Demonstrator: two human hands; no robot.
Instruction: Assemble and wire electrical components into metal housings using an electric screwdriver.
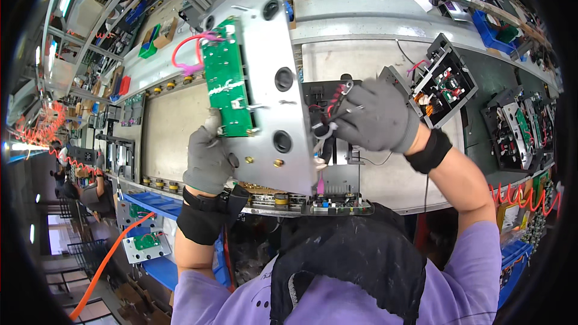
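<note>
My left hand (208, 159), in a grey glove, is closed on the near left edge of a silver metal panel (265, 54). The panel is raised and tilted over the bench, with black round feet on its face. A green circuit board (226, 93) is fixed to it, and pink and red wires (188, 54) loop from the board's far end. Beside the panel's right edge, my gloved right hand (379, 117) has its fingers closed around a bundle of dark cables (328, 135). Its fingertips are partly hidden. Partly behind the panel, an open device chassis (343, 174) sits on the bench.
Another open black chassis (445, 87) with wiring lies to the right, and more units (521, 129) stand farther right. Rollers (282, 198) line the bench's near edge. Left of me, a blue rack (159, 204) holds panels with green boards. An orange hose (111, 253) hangs at lower left.
</note>
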